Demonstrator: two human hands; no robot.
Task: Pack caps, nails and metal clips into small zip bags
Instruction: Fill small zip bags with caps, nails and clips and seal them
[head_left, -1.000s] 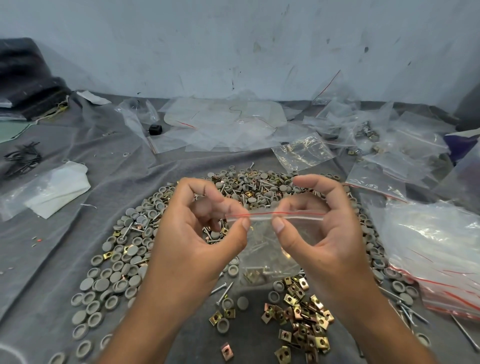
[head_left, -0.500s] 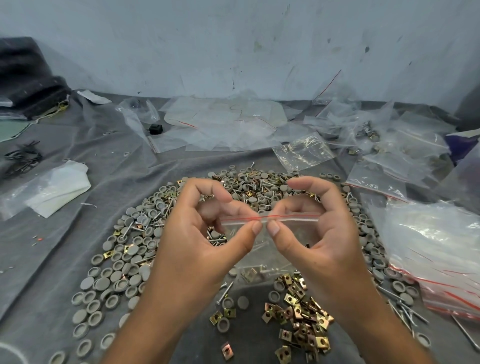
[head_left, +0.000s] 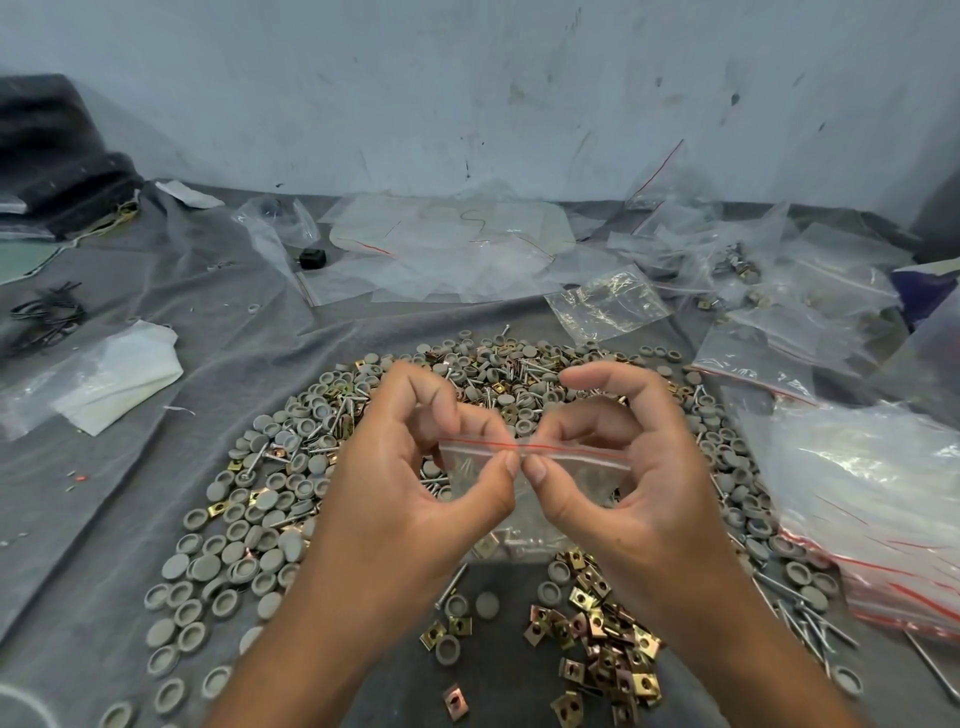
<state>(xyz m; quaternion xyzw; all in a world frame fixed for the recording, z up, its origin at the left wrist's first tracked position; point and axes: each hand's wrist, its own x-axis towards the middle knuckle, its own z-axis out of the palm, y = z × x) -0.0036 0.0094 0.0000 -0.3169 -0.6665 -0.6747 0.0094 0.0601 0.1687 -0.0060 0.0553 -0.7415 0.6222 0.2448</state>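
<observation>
Both hands, left (head_left: 415, 493) and right (head_left: 639, 483), pinch the zip bag's (head_left: 571, 470) seal, thumbs meeting.

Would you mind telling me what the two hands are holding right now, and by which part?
Both hold one small zip bag by its top sealing strip: the left hand and right hand pinch it near the middle, thumbs almost touching.

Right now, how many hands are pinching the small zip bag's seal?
2. The left hand pinches the red-lined seal of the small zip bag just left of centre; the right hand pinches just right of it, thumb tips almost touching.
</observation>
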